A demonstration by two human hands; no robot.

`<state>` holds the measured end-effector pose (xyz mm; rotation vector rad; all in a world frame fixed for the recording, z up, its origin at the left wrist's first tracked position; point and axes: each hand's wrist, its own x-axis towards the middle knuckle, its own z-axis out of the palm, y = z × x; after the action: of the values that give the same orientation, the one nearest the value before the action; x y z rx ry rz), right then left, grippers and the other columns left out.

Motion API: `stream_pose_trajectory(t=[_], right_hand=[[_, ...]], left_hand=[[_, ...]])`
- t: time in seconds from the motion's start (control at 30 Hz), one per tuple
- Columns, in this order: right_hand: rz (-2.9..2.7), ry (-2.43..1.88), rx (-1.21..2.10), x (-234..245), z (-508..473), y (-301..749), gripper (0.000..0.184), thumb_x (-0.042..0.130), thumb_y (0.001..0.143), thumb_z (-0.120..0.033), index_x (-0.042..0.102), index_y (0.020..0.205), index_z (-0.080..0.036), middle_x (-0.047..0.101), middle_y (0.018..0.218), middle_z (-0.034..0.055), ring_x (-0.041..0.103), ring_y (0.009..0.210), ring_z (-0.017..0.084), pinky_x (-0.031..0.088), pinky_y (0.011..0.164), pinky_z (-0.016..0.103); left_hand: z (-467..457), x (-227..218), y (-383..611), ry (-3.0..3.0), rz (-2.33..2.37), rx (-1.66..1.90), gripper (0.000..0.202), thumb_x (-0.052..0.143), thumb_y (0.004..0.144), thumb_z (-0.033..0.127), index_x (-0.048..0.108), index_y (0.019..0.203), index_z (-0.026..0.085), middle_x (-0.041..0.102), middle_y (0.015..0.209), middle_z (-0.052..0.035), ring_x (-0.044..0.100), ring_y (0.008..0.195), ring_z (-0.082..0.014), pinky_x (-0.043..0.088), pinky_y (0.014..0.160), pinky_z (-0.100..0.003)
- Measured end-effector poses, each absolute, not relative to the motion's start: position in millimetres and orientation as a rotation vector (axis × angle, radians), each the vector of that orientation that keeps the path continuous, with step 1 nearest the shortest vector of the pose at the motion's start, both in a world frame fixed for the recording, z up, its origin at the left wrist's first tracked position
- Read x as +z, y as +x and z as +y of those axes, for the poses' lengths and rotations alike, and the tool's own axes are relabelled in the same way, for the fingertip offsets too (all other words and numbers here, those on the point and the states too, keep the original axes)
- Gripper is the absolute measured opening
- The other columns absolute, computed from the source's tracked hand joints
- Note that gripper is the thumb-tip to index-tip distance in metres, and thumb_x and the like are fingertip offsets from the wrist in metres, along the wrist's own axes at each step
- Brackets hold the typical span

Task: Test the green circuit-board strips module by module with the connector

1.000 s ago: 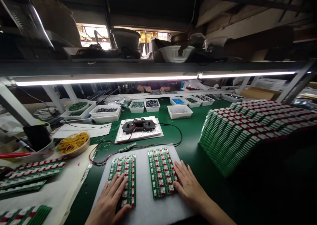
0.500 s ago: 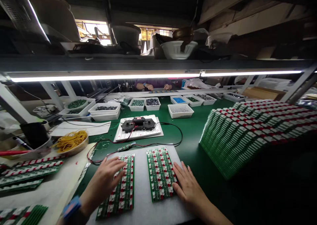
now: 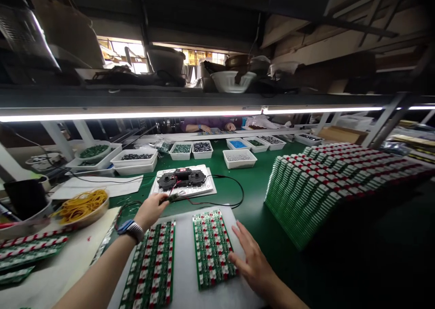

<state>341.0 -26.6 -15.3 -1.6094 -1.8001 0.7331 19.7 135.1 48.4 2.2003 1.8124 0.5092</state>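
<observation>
Two green circuit board panels with red and white parts lie on a white foam pad (image 3: 185,272). My right hand (image 3: 250,262) rests open with fingers spread against the right panel (image 3: 210,248). The left panel (image 3: 151,268) lies slanted beside my forearm. My left hand (image 3: 153,208) has reached past it and is closed on a small wired probe board (image 3: 174,197), whose red and black wires (image 3: 217,204) run to a black test fixture (image 3: 181,178) on a white base. A watch sits on my left wrist.
A big slanted stack of green boards (image 3: 326,182) fills the right. White trays of small parts (image 3: 239,157) line the back. A bowl of yellow rubber bands (image 3: 81,205) and more boards (image 3: 27,250) sit left. Another person's hands (image 3: 215,127) work across the bench.
My left hand left the left panel, moved forward and took hold of the small wired probe board. The left panel now lies slanted. My right hand stayed on the right panel.
</observation>
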Motion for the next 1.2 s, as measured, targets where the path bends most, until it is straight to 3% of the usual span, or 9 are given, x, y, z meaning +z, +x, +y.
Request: stream_pose_trajectory(t=[0.07, 0.13, 0.2, 0.33, 0.4, 0.5, 0.63, 0.73, 1.2], right_hand=[[-1.582, -1.430, 0.737, 4, -15, 331, 0.065, 0.056, 0.086, -0.030, 0.039, 0.148, -0.025, 0.035, 0.156, 0.0111, 0.049, 0.131, 0.030, 0.040, 0.109, 0.047], [-1.427, -1.254, 0.919, 24, 4, 320, 0.068, 0.056, 0.086, -0.030, 0.033, 0.150, -0.024, 0.050, 0.144, 0.0144, 0.064, 0.110, 0.027, 0.053, 0.092, 0.043], [-1.377, -1.091, 1.085, 37, 25, 312, 0.072, 0.059, 0.084, -0.029, 0.032, 0.150, -0.025, 0.060, 0.134, 0.0125, 0.065, 0.109, 0.025, 0.054, 0.089, 0.041], [-1.451, -1.296, 0.709, 32, 55, 326, 0.036, 0.062, 0.075, -0.021, 0.071, 0.109, -0.018, 0.065, 0.127, 0.0120, 0.056, 0.122, 0.028, 0.045, 0.104, 0.041], [-1.482, -1.505, 0.724, 22, 58, 340, 0.031, 0.059, 0.075, -0.018, 0.073, 0.102, -0.016, 0.071, 0.111, 0.0115, 0.069, 0.096, 0.024, 0.053, 0.092, 0.039], [-1.472, -1.619, 0.785, 15, 57, 352, 0.041, 0.053, 0.076, -0.014, 0.068, 0.114, -0.015, 0.073, 0.103, 0.0094, 0.067, 0.059, 0.016, 0.057, 0.069, 0.032], [-1.482, -1.473, 0.502, 15, 63, 341, 0.030, 0.052, 0.080, -0.020, 0.073, 0.102, -0.017, 0.074, 0.102, 0.0090, 0.069, 0.082, 0.021, 0.055, 0.080, 0.032], [-1.570, -1.435, 0.504, 7, 76, 330, 0.026, 0.054, 0.081, -0.021, 0.075, 0.096, -0.018, 0.074, 0.102, 0.0091, 0.067, 0.098, 0.023, 0.051, 0.090, 0.034], [-1.618, -1.508, 0.600, -21, 94, 326, 0.022, 0.054, 0.079, -0.018, 0.076, 0.085, -0.018, 0.076, 0.088, 0.0071, 0.068, 0.086, 0.022, 0.049, 0.081, 0.029]], left_hand=[[127, 65, 44, 2.082, 1.546, 0.713, 0.042, 0.047, 0.084, 0.042, 0.066, 0.112, 0.016, 0.070, 0.094, -0.0054, 0.063, 0.086, -0.0215, 0.047, 0.076, -0.027], [118, 79, 73, 1.956, 1.271, 0.731, 0.047, 0.052, 0.082, 0.046, 0.064, 0.115, 0.015, 0.068, 0.082, -0.0030, 0.060, 0.072, -0.0186, 0.046, 0.065, -0.026], [108, 85, 99, 1.902, 1.066, 0.703, 0.044, 0.055, 0.080, 0.043, 0.067, 0.110, 0.013, 0.068, 0.084, -0.0035, 0.058, 0.068, -0.0165, 0.044, 0.062, -0.024], [97, 70, 125, 2.065, 1.052, 0.603, 0.029, 0.056, 0.077, 0.027, 0.072, 0.099, 0.016, 0.070, 0.089, -0.0038, 0.061, 0.079, -0.0181, 0.047, 0.071, -0.025], [97, 55, 129, 2.178, 1.189, 0.560, 0.028, 0.058, 0.074, 0.020, 0.074, 0.098, 0.017, 0.069, 0.094, -0.0040, 0.062, 0.084, -0.0185, 0.047, 0.076, -0.025], [101, 33, 135, 2.263, 1.326, 0.541, 0.029, 0.056, 0.080, 0.017, 0.074, 0.101, 0.019, 0.068, 0.097, -0.0052, 0.064, 0.088, -0.0182, 0.048, 0.081, -0.025], [104, 16, 150, 2.259, 1.397, 0.591, 0.033, 0.053, 0.086, 0.019, 0.069, 0.115, 0.020, 0.069, 0.106, -0.0067, 0.062, 0.102, -0.0209, 0.046, 0.092, -0.029], [105, 9, 160, 2.282, 1.406, 0.610, 0.031, 0.054, 0.087, 0.021, 0.070, 0.114, 0.021, 0.070, 0.107, -0.0061, 0.060, 0.105, -0.0223, 0.045, 0.096, -0.031], [108, -12, 156, 2.307, 1.414, 0.667, 0.030, 0.056, 0.087, 0.020, 0.071, 0.113, 0.021, 0.071, 0.106, -0.0054, 0.059, 0.104, -0.0229, 0.046, 0.095, -0.032]])
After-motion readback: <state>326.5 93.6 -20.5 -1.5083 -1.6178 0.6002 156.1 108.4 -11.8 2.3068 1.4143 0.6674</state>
